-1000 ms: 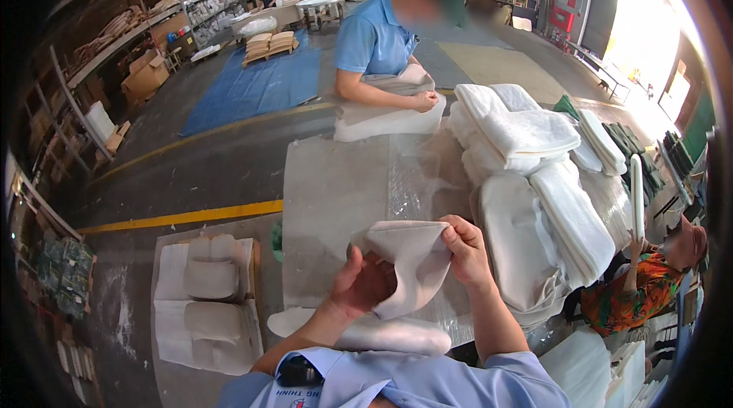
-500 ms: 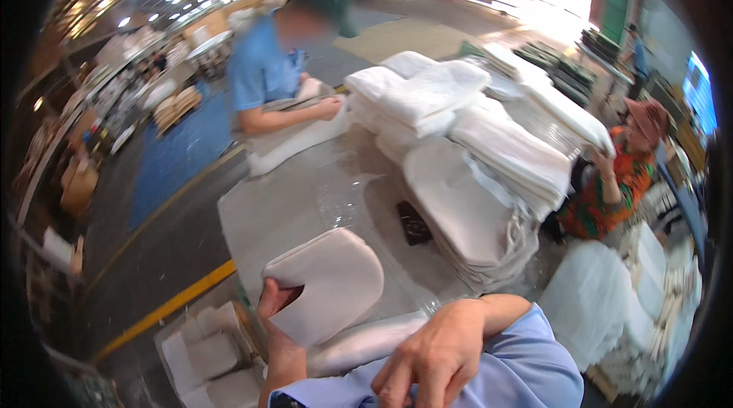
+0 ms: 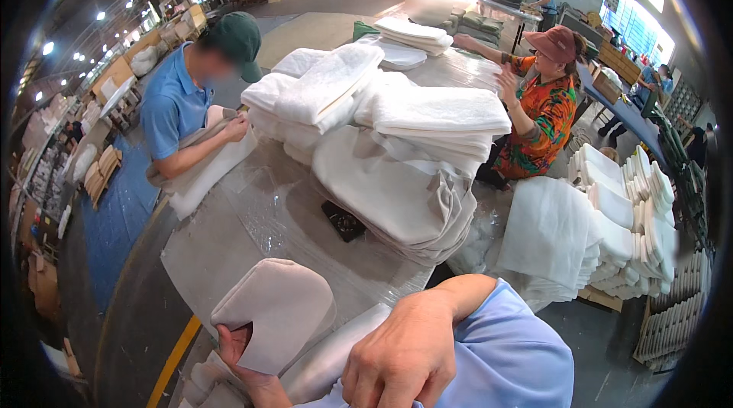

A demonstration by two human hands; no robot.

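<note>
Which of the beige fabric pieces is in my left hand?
The single rounded piece at the picture's lower left, held up by your left hand; the stacked beige pieces lie on the table, beside a black object.

Grey tbl [image 3: 206, 251] w/ clear film [image 3: 263, 228], white pads [image 3: 321, 91] stacked, beige covers [image 3: 382, 190] piled, flat blk item [image 3: 343, 221]

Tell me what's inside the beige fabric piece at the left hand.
Part of the left hand is in the opening of the beige fabric piece, thumb outside. The fabric hides the fingertips, so anything deeper inside cannot be seen.
</note>
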